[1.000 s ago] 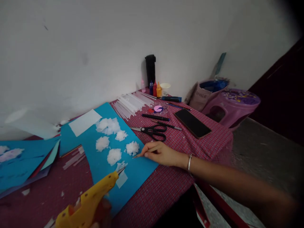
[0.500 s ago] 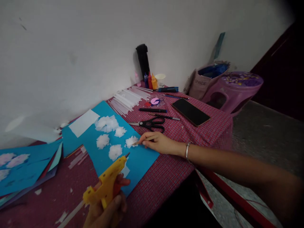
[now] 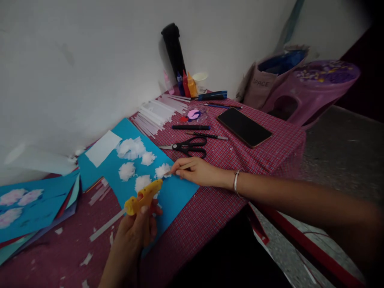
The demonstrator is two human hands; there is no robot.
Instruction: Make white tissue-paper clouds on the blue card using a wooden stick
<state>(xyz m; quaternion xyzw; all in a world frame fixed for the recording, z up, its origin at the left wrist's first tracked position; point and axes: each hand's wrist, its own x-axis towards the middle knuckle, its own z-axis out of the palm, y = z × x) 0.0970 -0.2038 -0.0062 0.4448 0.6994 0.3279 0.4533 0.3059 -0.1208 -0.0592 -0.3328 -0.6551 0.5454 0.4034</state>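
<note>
My left hand (image 3: 139, 224) is wrapped round the handle of a yellow glue gun (image 3: 145, 195), with a pale glue stick (image 3: 108, 225) poking out of its back end. The gun's nozzle points at a white ruffled paper flower (image 3: 162, 171) on the blue sheet (image 3: 175, 200). My right hand (image 3: 198, 171) pinches a thin wooden stick (image 3: 186, 166), its tip at that same flower's edge. Several other white paper flowers (image 3: 131, 148) lie on the sheet, one partly behind the gun. A white paper piece (image 3: 103, 148) rests at the sheet's far left.
Beyond my right hand lie black-handled scissors (image 3: 189, 147), a black pen (image 3: 191, 127) and a phone (image 3: 244, 127). White glue sticks (image 3: 159, 112), paint bottles (image 3: 186, 84) and a cup (image 3: 201, 81) stand or lie farther back. A pink stool (image 3: 312, 92) is beyond the table's right side.
My left hand has brought the glue gun up and forward, its nozzle now near the stick's tip. My right hand has moved the stick from below the flower onto its edge. The view has shifted.
</note>
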